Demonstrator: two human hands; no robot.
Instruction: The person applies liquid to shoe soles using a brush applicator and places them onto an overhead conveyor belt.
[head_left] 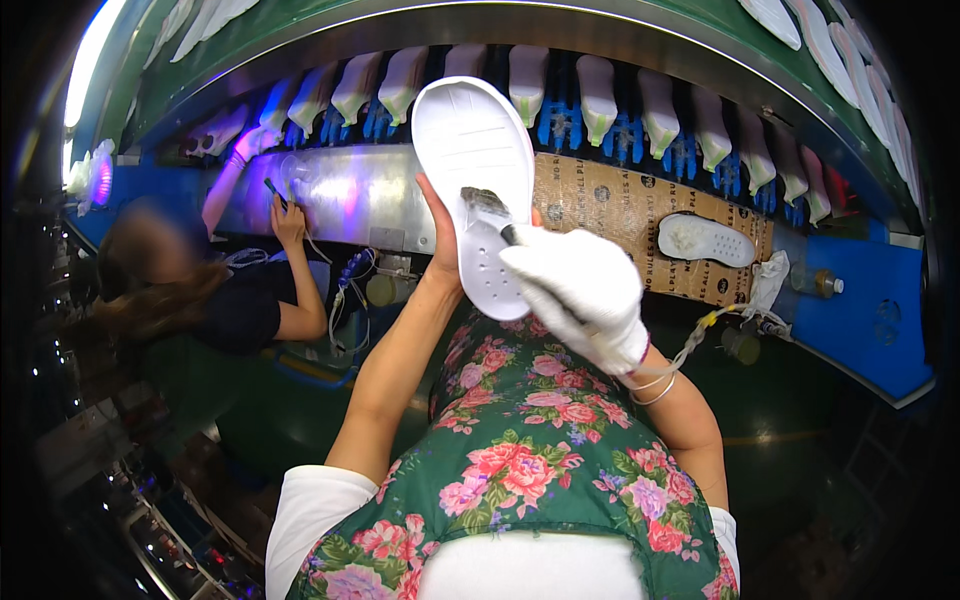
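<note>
Head view: at the left end of the cardboard sheet (612, 205), the bare left hand (441, 232) grips a white shoe sole (474, 150), fingers behind it. The gloved right hand (585, 290) holds a flat brush (486, 203), bristles at the sole's inner face. A second sole (722, 243) lies on the sheet's right part; beyond the sheet stands a row of shoe forms (598, 95).
</note>
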